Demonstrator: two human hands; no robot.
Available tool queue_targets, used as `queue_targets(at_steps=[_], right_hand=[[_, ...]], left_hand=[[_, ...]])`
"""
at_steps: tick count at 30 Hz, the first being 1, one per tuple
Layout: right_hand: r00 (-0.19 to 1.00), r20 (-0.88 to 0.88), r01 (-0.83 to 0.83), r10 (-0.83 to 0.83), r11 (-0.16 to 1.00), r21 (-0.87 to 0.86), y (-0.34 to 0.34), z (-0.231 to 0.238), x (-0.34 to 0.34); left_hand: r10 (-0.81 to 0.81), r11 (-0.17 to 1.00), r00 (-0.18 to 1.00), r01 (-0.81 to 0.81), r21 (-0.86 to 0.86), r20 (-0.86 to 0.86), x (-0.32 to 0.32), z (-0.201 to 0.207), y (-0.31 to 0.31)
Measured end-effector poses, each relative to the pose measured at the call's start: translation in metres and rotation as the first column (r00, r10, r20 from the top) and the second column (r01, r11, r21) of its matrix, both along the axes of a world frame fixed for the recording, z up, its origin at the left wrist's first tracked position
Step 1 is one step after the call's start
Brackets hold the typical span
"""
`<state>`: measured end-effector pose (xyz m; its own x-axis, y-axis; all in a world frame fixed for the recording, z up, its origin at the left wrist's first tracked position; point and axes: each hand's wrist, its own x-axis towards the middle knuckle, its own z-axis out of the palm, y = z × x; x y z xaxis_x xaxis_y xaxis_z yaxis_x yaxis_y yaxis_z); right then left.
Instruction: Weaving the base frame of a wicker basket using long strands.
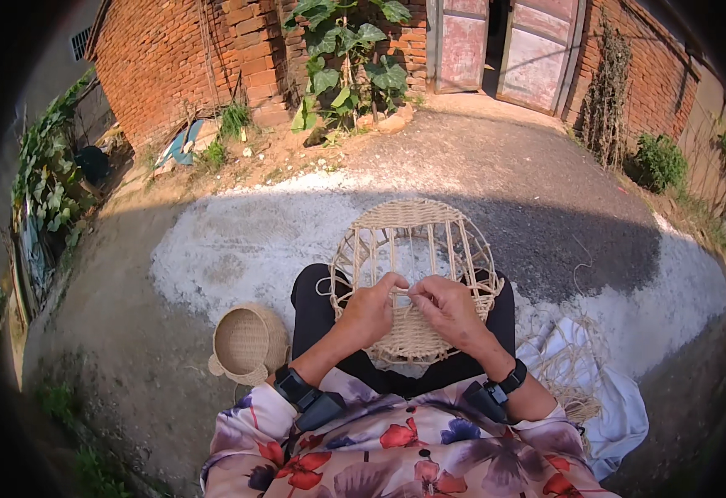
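I've got the dark-trousered lap spread wide, seemingly to steady the woven frame across it, far rim beyond the knee edge. Over the frame's middle, left hand and right hand sit close, fingertips pinched, for fine control I'd judge, on what I can't tell.

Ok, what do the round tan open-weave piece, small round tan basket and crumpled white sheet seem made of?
Open-weave piece: probably matte plant fibre or paper cord, as separate strands show. Tan basket: likely similar, matte, with fine woven texture. White sheet: cloth or plastic, unclear; fairly smooth, with soft folds.
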<state>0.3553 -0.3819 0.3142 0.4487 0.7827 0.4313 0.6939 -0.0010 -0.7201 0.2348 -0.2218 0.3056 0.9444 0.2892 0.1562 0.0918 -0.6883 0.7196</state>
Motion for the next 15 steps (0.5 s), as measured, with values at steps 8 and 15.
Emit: queue_targets(at_steps=[8, 15], right_hand=[[0.992, 0.121, -0.018, 0.042, 0.982, -0.187, 0.014, -0.008, 0.010], [1.000, 0.020, 0.005, -0.003, 0.992, -0.123, 0.009, -0.016, 0.005]], left_hand=[[-0.081, 0.971, 0.983, 0.115, 0.212, -0.164, 0.000, 0.019, -0.003], [-0.049, 0.988, 0.995, 0.035, -0.150, -0.091, 0.006, -0.004, 0.006]])
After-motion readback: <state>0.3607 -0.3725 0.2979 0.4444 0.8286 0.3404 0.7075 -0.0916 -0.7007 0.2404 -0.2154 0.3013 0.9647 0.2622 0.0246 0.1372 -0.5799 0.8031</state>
